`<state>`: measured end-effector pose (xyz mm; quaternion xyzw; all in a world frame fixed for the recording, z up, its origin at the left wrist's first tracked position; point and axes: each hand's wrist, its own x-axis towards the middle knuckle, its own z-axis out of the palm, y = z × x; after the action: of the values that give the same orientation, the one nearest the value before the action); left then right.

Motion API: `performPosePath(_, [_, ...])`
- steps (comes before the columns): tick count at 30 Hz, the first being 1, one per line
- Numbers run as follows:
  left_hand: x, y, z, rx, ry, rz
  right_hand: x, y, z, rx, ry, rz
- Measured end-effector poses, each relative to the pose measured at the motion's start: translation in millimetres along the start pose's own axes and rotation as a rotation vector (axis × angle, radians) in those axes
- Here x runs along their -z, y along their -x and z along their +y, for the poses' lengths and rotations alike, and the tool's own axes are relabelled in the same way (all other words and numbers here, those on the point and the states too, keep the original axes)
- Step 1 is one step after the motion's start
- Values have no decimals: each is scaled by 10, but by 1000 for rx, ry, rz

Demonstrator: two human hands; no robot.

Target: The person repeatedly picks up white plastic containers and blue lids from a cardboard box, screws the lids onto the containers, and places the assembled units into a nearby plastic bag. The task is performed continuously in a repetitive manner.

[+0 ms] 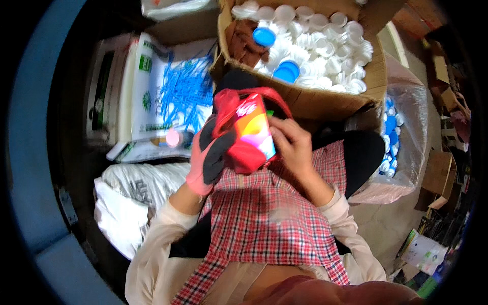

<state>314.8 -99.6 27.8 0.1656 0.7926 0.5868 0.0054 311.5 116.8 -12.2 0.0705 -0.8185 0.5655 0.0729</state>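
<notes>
My left hand, in a pink and dark glove, is closed around a red pouch with a strap, held above my lap. A smartphone with a lit, many-coloured screen stands tilted against the pouch, its lower part beside the red fabric. My right hand is bare, its fingers bent and pressed at the phone's right edge. Something small and green shows just above those fingertips. Whether the phone is partly inside the pouch I cannot tell, because of blur.
Ahead, a cardboard box holds many white caps, two blue lids and brown cloth. Thin blue strips lie on white sacking at the left. A white sack sits below them. To the right stands a clear plastic bag of blue and white caps.
</notes>
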Motion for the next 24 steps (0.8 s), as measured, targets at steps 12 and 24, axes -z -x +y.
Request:
performPosePath(12, [1550,-188,-1389,384,75,481,142,5,20,172,58,-59])
performPosePath(24, [977,-286,-3105,639,-496,-179,596,-531,167,165,292,-167])
